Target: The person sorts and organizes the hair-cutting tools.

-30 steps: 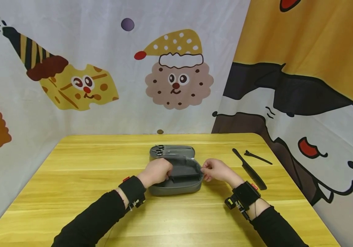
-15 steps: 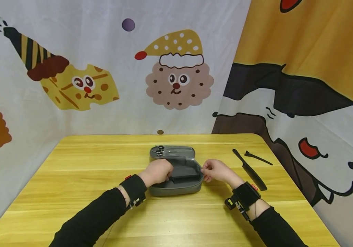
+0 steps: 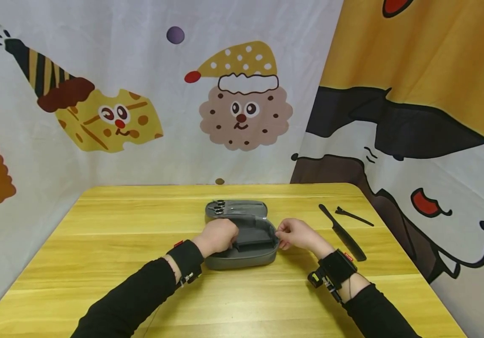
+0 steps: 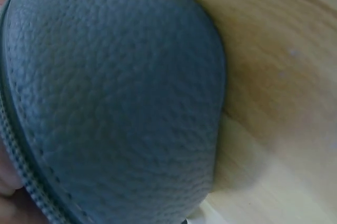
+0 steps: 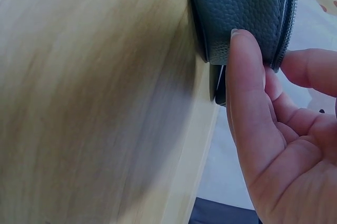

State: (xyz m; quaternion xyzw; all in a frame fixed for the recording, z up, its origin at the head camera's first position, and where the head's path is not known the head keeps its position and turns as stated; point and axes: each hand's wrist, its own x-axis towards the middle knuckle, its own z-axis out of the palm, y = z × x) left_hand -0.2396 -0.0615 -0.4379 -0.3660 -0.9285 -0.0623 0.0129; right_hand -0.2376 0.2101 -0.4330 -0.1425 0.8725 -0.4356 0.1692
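A grey zippered case (image 3: 242, 261) with a pebbled surface lies open on the table, its lid (image 3: 248, 208) folded back behind it. Small scissors (image 3: 219, 206) sit at the left of the lid, beside a clear pocket. My left hand (image 3: 216, 234) reaches over the left end of the case, with its fingertips hidden inside; I cannot tell whether they hold something. In the left wrist view, fingers (image 4: 8, 182) show past the zipper edge. At the right end, my right hand (image 3: 297, 232) pinches the rim, thumb by the zipper and a finger (image 5: 247, 76) along the outer wall.
To the right of the right hand, a black comb (image 3: 343, 232) lies on the wooden table (image 3: 242, 300). A black hair clip (image 3: 354, 216) lies just beyond it, near the table's right edge. A cartoon-printed curtain (image 3: 140, 47) hangs behind the table.
The left hand has shifted very slightly to the right within the case. The right hand keeps its place at the rim, and the comb and clip have not moved.
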